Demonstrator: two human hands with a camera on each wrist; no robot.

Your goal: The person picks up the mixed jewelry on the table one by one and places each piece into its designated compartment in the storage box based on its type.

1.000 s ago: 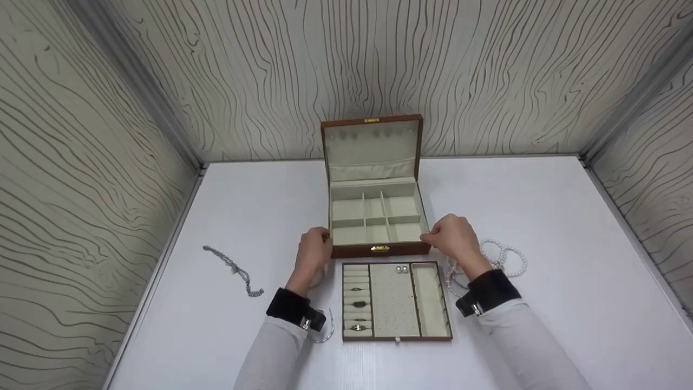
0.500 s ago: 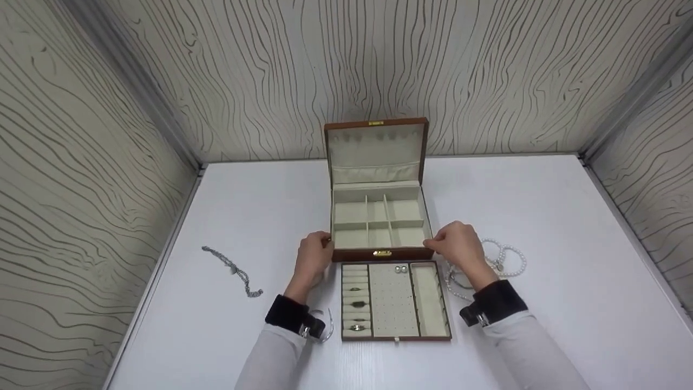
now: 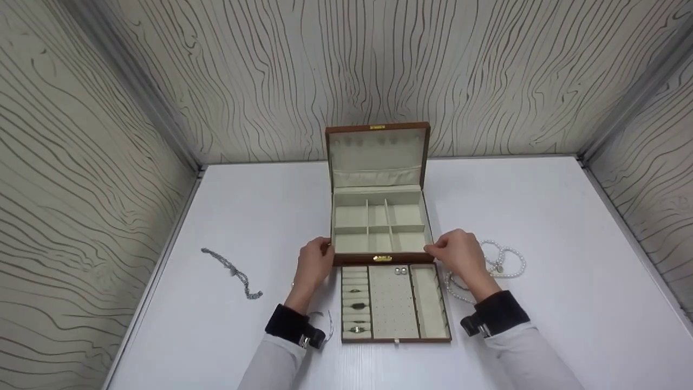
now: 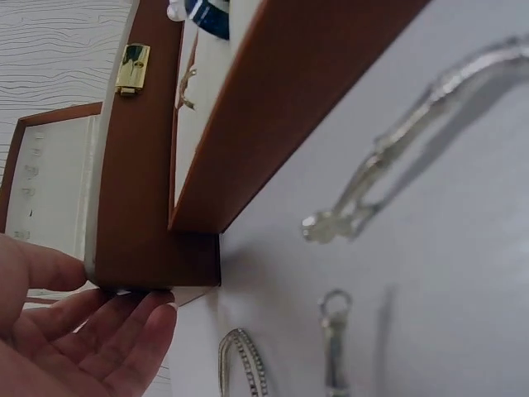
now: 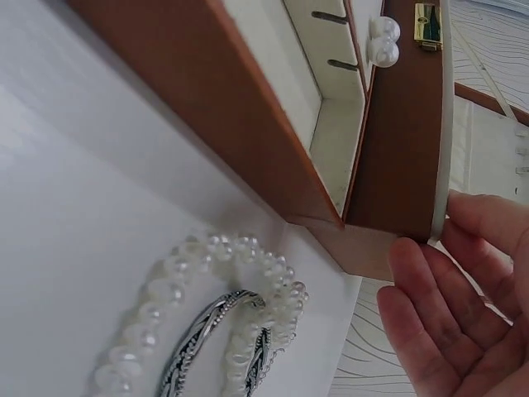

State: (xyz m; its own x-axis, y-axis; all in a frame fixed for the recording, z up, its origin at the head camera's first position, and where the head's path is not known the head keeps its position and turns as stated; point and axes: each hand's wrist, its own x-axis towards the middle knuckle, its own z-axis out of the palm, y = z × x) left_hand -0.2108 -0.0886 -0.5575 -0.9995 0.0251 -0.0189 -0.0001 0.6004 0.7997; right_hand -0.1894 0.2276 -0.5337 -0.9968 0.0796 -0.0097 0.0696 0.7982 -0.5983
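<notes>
A brown jewelry box stands with its lid raised, its cream compartments empty. At its front left corner my left hand pinches the wall, thumb over the rim and fingers against the outer side. My right hand pinches the front right corner likewise, as the right wrist view shows. Right against the box's front lies a brown-edged jewelry tray. Several rings sit in its left rolls, and pearl earrings are set near the top of its middle panel.
Right of the tray lie pearl strands and a braided silver bangle, partly behind my right wrist. A silver chain rests far left. A silver bracelet lies beside my left wrist. Patterned walls enclose the white table.
Both hands have drawn the open jewelry box toward me, closing the gap to the tray. The box has also shifted slightly right; tray and jewelry lie about where they were.
</notes>
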